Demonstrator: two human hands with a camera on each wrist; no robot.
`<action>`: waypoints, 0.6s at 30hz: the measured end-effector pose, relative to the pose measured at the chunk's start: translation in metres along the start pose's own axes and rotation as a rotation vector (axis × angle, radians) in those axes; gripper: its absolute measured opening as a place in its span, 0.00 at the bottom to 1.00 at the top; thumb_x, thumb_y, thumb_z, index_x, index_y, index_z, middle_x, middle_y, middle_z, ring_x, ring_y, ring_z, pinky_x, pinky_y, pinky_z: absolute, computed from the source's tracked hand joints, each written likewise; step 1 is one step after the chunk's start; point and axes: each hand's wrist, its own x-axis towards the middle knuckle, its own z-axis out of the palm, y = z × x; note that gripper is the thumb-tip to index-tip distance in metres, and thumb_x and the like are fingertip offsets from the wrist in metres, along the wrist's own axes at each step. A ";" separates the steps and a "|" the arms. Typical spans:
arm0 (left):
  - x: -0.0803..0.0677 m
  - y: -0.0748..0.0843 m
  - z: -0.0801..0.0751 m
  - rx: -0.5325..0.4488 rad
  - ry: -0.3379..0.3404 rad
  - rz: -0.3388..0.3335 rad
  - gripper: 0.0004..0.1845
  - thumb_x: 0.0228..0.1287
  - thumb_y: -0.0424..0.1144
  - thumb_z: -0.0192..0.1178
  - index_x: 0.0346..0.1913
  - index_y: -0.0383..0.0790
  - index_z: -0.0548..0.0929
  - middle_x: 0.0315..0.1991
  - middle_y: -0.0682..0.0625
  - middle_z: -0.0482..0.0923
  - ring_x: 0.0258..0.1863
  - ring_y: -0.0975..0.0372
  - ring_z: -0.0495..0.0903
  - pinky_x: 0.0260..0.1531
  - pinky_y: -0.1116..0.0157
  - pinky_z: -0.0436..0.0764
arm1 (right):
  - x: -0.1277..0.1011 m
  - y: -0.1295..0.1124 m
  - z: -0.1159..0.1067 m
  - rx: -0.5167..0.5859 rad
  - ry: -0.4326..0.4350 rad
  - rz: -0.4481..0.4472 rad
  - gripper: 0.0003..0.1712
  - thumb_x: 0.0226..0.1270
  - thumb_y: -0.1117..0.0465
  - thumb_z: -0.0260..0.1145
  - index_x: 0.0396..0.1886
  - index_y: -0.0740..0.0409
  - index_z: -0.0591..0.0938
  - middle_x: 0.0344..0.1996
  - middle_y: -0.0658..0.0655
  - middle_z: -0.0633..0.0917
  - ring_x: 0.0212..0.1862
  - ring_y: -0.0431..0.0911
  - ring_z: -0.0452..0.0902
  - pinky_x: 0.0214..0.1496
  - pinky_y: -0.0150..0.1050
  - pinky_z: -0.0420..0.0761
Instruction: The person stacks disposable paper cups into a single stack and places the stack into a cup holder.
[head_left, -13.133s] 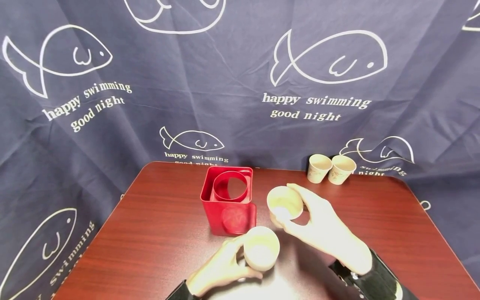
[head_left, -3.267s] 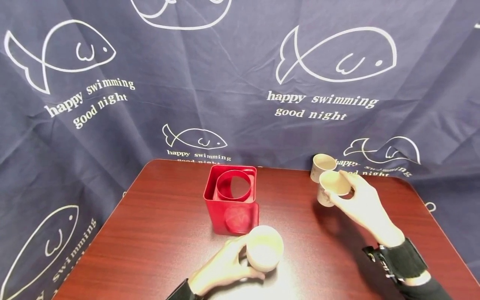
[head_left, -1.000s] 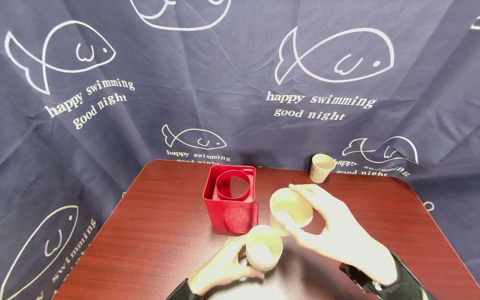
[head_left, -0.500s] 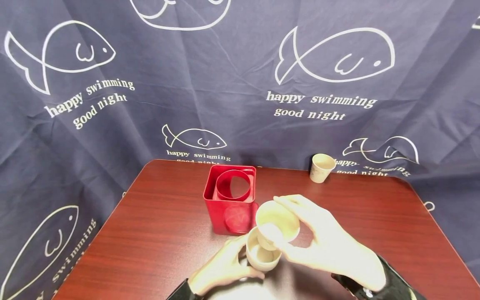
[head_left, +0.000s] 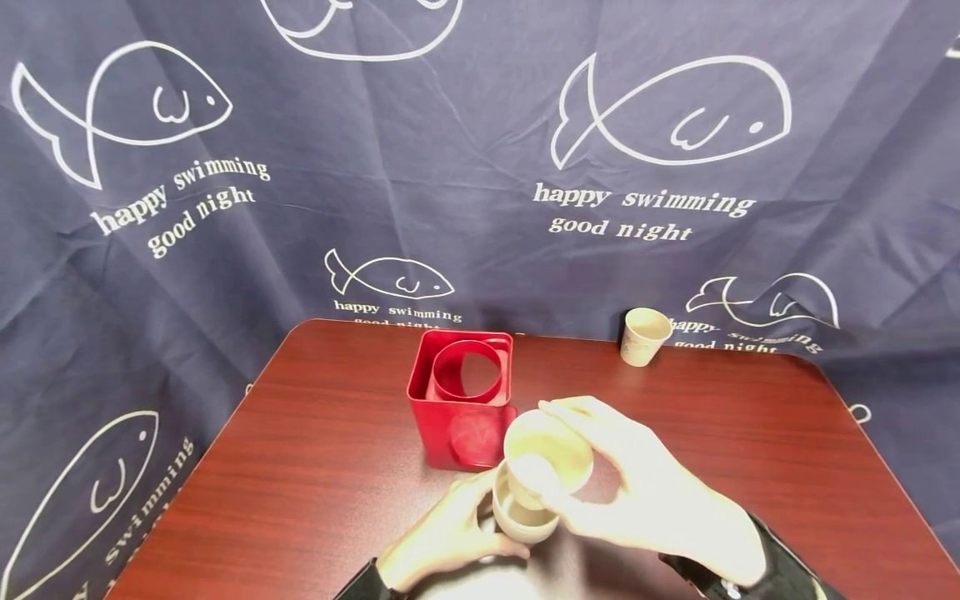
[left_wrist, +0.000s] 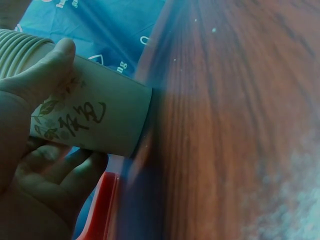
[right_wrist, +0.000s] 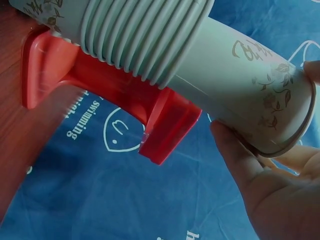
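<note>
With the right hand (head_left: 645, 500) having carried its pinched paper cup (head_left: 547, 454) down from beside the stack of cups (head_left: 522, 517) gripped by the left hand (head_left: 442, 542), its base now enters the stack, so nesting is nearly done.

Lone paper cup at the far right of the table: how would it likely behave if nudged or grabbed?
The lone paper cup probably weighs almost nothing and would skid across the polished table. It is narrower at the base than at the rim, so a high push may tip it. Thin walls likely dent under a firm squeeze.
</note>
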 end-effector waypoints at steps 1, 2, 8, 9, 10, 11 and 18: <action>0.000 0.000 0.000 -0.002 -0.001 0.000 0.42 0.52 0.51 0.80 0.70 0.62 0.71 0.59 0.65 0.81 0.55 0.70 0.81 0.63 0.64 0.79 | -0.001 0.001 -0.003 -0.025 -0.047 0.018 0.34 0.61 0.46 0.77 0.63 0.56 0.81 0.54 0.51 0.84 0.54 0.42 0.81 0.65 0.23 0.73; 0.000 0.000 0.000 0.000 -0.001 0.004 0.42 0.52 0.51 0.80 0.71 0.62 0.71 0.59 0.65 0.81 0.55 0.70 0.81 0.63 0.64 0.79 | -0.003 0.002 -0.004 -0.038 -0.077 0.039 0.34 0.59 0.47 0.78 0.63 0.55 0.81 0.55 0.51 0.84 0.54 0.42 0.81 0.64 0.23 0.73; 0.000 0.001 0.000 0.002 0.002 0.011 0.42 0.52 0.50 0.81 0.70 0.61 0.72 0.59 0.65 0.82 0.55 0.71 0.81 0.62 0.65 0.80 | -0.011 0.010 -0.004 -0.051 -0.186 0.108 0.41 0.52 0.52 0.84 0.67 0.49 0.78 0.59 0.47 0.82 0.57 0.40 0.80 0.66 0.24 0.73; 0.000 0.001 0.001 0.000 0.002 0.007 0.42 0.52 0.50 0.81 0.70 0.61 0.72 0.58 0.65 0.82 0.55 0.71 0.81 0.62 0.65 0.80 | -0.013 0.012 -0.003 -0.048 -0.196 0.113 0.42 0.52 0.52 0.84 0.67 0.49 0.78 0.59 0.46 0.82 0.58 0.40 0.80 0.66 0.24 0.73; 0.000 0.001 0.001 0.000 0.000 0.001 0.41 0.52 0.50 0.81 0.69 0.62 0.72 0.58 0.65 0.82 0.55 0.71 0.81 0.61 0.65 0.80 | -0.015 0.014 -0.003 -0.045 -0.208 0.117 0.42 0.53 0.51 0.83 0.68 0.49 0.78 0.59 0.46 0.82 0.58 0.40 0.79 0.66 0.25 0.72; 0.000 0.001 0.001 -0.003 -0.002 -0.006 0.41 0.52 0.50 0.81 0.69 0.62 0.73 0.58 0.66 0.82 0.55 0.71 0.81 0.62 0.65 0.80 | -0.017 0.016 -0.002 -0.039 -0.220 0.116 0.41 0.53 0.51 0.83 0.68 0.49 0.78 0.60 0.46 0.82 0.59 0.40 0.79 0.67 0.25 0.72; -0.001 0.002 0.000 -0.011 -0.004 -0.019 0.42 0.53 0.52 0.80 0.71 0.63 0.71 0.59 0.66 0.81 0.55 0.71 0.81 0.62 0.65 0.80 | -0.025 0.024 0.003 0.020 -0.266 0.099 0.42 0.56 0.51 0.81 0.70 0.48 0.76 0.62 0.44 0.81 0.59 0.40 0.78 0.68 0.27 0.71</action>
